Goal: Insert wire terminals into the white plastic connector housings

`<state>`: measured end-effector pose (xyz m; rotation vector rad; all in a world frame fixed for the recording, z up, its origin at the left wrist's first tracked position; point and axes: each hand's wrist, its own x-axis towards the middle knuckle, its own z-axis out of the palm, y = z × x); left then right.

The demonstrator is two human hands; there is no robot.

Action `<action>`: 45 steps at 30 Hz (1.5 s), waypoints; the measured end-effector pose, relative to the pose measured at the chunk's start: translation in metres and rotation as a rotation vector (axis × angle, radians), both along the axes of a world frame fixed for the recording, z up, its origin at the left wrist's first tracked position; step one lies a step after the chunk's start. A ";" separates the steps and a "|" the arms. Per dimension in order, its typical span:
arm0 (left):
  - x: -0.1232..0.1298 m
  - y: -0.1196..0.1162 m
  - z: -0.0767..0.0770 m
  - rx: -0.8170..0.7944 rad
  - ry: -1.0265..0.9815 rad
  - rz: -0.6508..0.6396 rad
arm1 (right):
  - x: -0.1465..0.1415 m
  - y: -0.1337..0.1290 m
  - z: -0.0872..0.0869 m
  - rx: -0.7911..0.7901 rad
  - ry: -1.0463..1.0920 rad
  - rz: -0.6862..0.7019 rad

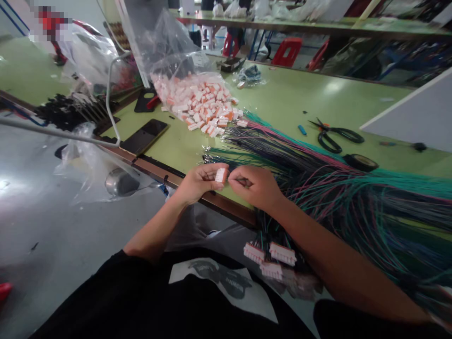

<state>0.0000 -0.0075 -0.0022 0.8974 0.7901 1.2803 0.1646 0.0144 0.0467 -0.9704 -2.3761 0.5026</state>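
- Left hand (197, 182) grips a white-orange connector (221, 175); right hand (257, 186) pinches tight, contents unclear.
- Wired connectors (282, 254) hang, apparently done; heaped loose connectors (208, 102) and wires (353, 188) remain.

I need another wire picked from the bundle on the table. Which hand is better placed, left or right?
Probably the right hand: it is beside the wire bundle, though whether it pinches anything is unclear. The left hand is occupied, holding the white-and-orange connector.

from the head, the camera faces forward and down, close above left hand (197, 182) and right hand (260, 186).
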 end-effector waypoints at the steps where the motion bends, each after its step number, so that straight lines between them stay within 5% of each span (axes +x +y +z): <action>1: 0.000 0.000 0.000 0.002 -0.009 -0.002 | -0.001 -0.001 0.000 0.007 0.001 -0.002; 6: -0.002 0.000 -0.001 0.032 -0.030 -0.038 | 0.004 0.008 0.007 -0.138 0.064 0.021; 9: -0.008 -0.003 -0.001 0.107 -0.058 -0.122 | 0.022 0.029 0.017 -0.147 0.068 -0.092; 12: -0.016 -0.005 -0.002 0.188 -0.080 -0.260 | 0.041 0.048 0.023 -0.096 -0.270 -0.248; 15: -0.021 -0.006 -0.002 0.239 -0.095 -0.376 | 0.045 0.052 0.022 -0.113 -0.678 -0.243; 21: -0.026 -0.006 -0.003 0.312 -0.072 -0.452 | 0.025 0.039 0.015 0.017 -0.930 -0.218; 35: -0.023 -0.006 0.001 0.236 -0.072 -0.433 | 0.030 0.048 0.011 -0.132 -0.585 -0.411; 39: -0.023 -0.006 0.004 0.173 -0.053 -0.446 | 0.016 0.040 0.002 -0.185 -0.409 -0.245; 41: -0.022 -0.006 0.004 0.137 -0.053 -0.461 | 0.015 0.038 0.006 -0.134 -0.491 -0.212; 45: -0.019 -0.005 0.004 0.093 -0.114 -0.403 | 0.035 0.040 0.033 -0.094 -0.459 -0.443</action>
